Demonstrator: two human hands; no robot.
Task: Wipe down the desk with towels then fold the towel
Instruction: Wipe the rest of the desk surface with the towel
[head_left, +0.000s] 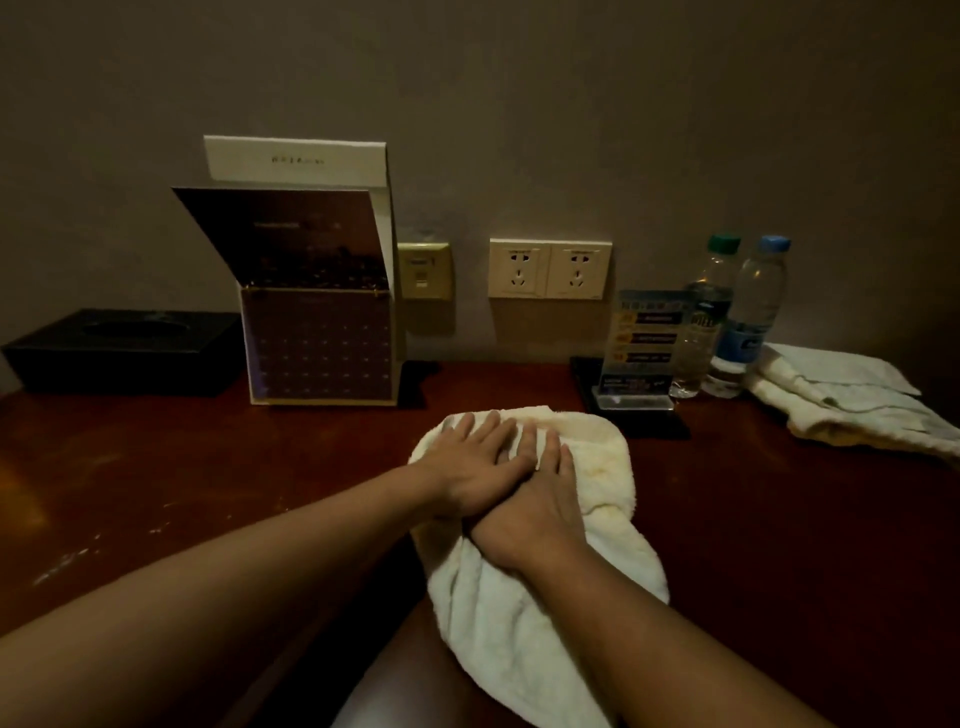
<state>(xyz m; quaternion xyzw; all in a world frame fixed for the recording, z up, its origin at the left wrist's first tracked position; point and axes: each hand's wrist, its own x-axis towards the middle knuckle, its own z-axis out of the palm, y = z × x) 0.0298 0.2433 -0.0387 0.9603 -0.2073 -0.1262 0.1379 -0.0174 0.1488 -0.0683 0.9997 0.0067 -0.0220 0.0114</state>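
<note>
A cream towel lies bunched on the dark red wooden desk, its near end hanging over the front edge. My left hand lies flat on the towel's far part, fingers straight and spread. My right hand presses flat beside it, its fingers partly under the left hand's edge. Both hands sit at the middle of the desk. A second cream towel lies crumpled at the desk's right end.
Against the wall stand a black tissue box, a desk calendar with an open folder, an acrylic sign holder on a black tray, and two water bottles. Wall sockets sit above the desk.
</note>
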